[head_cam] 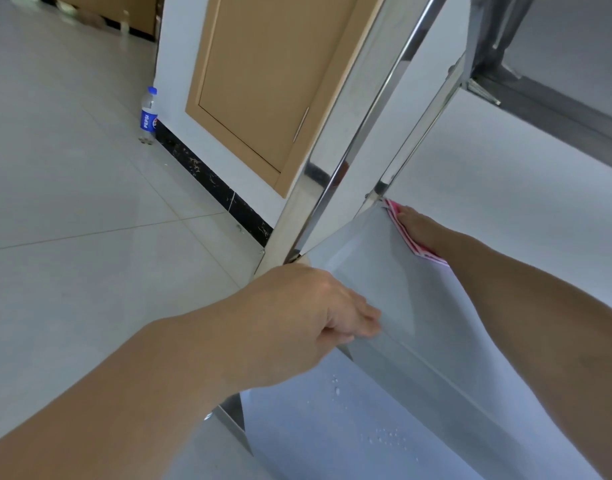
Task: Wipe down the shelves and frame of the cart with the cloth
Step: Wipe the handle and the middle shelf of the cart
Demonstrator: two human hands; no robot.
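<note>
Pressing the cloth [425, 252] flat-fingered into the shelf's far corner, the right hand [418, 225] is mid-wipe. The left hand [308, 306] curls over the shelf rim [373, 265], steadying it. The adjoining upright post [353, 140] probably comes next.

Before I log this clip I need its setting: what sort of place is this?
Probably an indoor kitchen or utility room. It has a pale tiled floor, a tan cabinet door set in a white wall, and the stainless steel cart being wiped.
</note>
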